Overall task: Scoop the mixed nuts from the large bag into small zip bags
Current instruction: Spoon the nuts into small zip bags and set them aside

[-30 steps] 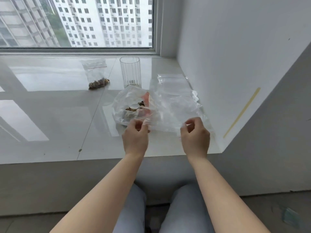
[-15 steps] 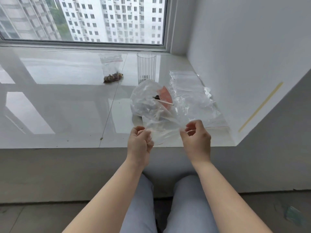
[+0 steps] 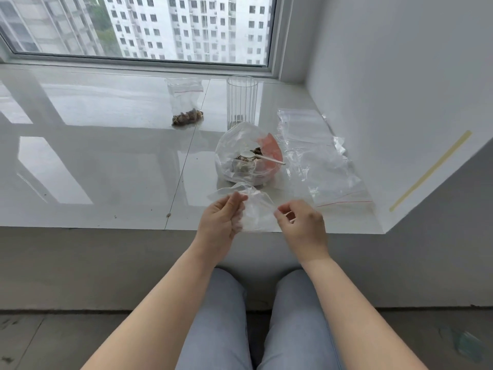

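Glossy worktop (image 3: 106, 156) ahead: your left hand (image 3: 220, 225) and right hand (image 3: 302, 227) fingers are pinching the empty zip bag (image 3: 257, 212); its slippery film could be slipping free.

Your head camera looks forward and down, close over the sill (image 3: 106, 161), with the window (image 3: 138, 25) at the top.
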